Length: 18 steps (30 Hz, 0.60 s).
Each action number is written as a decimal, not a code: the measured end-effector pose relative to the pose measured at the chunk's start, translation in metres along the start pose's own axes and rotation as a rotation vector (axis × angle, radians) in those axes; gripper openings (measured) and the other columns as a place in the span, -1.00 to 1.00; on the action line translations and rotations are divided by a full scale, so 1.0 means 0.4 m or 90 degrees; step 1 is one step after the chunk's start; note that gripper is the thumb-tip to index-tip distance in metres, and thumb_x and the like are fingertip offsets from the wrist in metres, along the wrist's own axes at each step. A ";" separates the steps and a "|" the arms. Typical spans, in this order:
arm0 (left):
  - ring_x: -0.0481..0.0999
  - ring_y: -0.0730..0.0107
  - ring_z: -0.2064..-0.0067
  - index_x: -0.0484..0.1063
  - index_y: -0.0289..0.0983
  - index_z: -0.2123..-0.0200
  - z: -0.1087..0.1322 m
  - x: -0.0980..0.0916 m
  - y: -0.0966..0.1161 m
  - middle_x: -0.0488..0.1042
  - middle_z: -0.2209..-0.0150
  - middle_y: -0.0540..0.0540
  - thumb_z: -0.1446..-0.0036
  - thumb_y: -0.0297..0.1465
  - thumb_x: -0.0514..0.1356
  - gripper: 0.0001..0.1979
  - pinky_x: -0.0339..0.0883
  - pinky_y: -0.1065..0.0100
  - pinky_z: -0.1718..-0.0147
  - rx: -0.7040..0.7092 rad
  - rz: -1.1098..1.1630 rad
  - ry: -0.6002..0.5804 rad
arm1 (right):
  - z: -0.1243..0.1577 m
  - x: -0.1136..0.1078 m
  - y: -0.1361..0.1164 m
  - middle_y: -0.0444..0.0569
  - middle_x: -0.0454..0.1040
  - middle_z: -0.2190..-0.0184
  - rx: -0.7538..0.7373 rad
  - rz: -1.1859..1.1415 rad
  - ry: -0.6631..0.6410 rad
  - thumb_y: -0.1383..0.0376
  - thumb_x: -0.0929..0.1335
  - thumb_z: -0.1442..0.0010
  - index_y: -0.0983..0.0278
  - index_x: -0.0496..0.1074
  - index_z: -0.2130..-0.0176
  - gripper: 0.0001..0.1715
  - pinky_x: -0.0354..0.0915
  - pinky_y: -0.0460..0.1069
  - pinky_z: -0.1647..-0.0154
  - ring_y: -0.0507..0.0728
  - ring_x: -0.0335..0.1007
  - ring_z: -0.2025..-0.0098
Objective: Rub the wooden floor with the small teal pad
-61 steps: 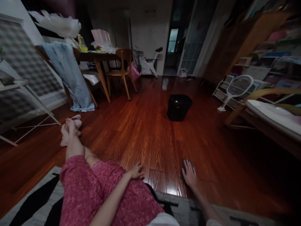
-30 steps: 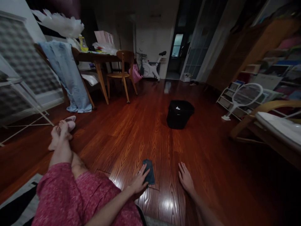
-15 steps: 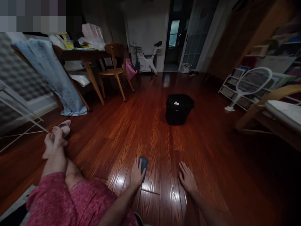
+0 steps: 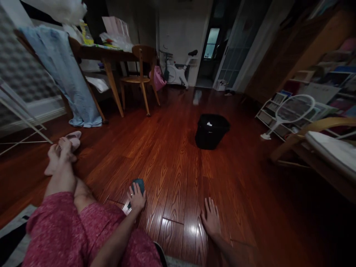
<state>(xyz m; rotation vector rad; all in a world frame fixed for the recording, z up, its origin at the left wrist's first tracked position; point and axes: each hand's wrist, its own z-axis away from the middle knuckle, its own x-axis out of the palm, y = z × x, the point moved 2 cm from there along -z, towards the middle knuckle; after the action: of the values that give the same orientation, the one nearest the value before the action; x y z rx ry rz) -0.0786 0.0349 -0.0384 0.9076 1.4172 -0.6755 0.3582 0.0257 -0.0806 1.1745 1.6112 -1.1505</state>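
My left hand point(image 4: 137, 198) lies palm down on a dark teal cloth point(image 4: 140, 182), which is pressed against the wooden floor point(image 4: 178, 163). Its fingers are spread and a ring shows on one of them; the palm covers part of the cloth. Farther right, my right hand point(image 4: 211, 218) rests flat on the bare boards with its fingers stretched out and holds nothing. Beyond both hands stands a black bin point(image 4: 210, 135) with a scrap of white inside.
My bare legs point(image 4: 62, 167) stretch out at the left beside a pink slipper point(image 4: 74, 139). A wooden chair point(image 4: 139, 78) and table stand at the back left, with jeans point(image 4: 75, 89) hanging nearby. An electric swatter point(image 4: 294, 109) and an armchair point(image 4: 306, 137) are at the right.
My left hand has slid left across the floor with the cloth under it. My right hand stays flat on the boards, a little lower and farther left in view. The camera view has tilted slightly.
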 end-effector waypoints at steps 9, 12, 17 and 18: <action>-0.13 0.11 -0.47 -0.16 -0.21 -0.45 0.306 0.012 0.329 -0.10 -0.47 -0.13 -0.38 -0.12 -0.09 -0.33 -0.06 -0.05 -0.38 0.654 0.019 -0.124 | -0.011 0.003 0.001 0.06 -0.03 -0.47 0.016 -0.020 -0.007 0.23 0.11 -0.32 0.22 -0.19 -0.47 -0.19 -0.14 0.26 -0.45 0.21 -0.11 -0.47; -0.19 0.24 -0.48 -0.27 -0.06 -0.45 0.355 -0.018 0.366 -0.24 -0.49 0.00 -0.39 -0.04 -0.15 -0.33 -0.17 -0.03 -0.41 0.834 0.063 -0.209 | -0.011 0.001 0.000 0.06 0.01 -0.46 0.012 -0.022 0.003 0.24 0.12 -0.31 0.21 -0.17 -0.47 -0.19 -0.11 0.26 -0.44 0.21 -0.09 -0.47; -0.18 0.17 -0.48 -0.13 -0.05 -0.44 0.227 -0.059 0.298 -0.14 -0.48 0.01 -0.38 -0.08 -0.10 -0.36 -0.25 -0.03 -0.43 0.714 0.097 -0.234 | -0.020 -0.007 -0.001 0.08 0.09 -0.43 0.018 -0.015 0.009 0.24 0.11 -0.31 0.25 -0.06 -0.45 -0.22 -0.06 0.24 -0.42 0.22 -0.06 -0.46; -0.15 0.11 -0.48 -0.10 -0.08 -0.44 0.185 -0.060 0.264 -0.10 -0.47 -0.03 -0.38 -0.13 -0.09 -0.38 -0.22 -0.05 -0.42 0.619 0.087 -0.207 | -0.022 -0.007 -0.002 0.08 0.09 -0.43 0.020 -0.014 0.009 0.24 0.11 -0.30 0.25 -0.05 -0.45 -0.23 -0.06 0.24 -0.43 0.21 -0.05 -0.45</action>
<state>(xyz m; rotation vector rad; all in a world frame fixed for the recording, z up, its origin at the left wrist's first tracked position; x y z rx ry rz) 0.0481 0.0237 -0.0066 1.5304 0.6798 -1.3786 0.3574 0.0335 -0.0757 1.1905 1.6257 -1.1888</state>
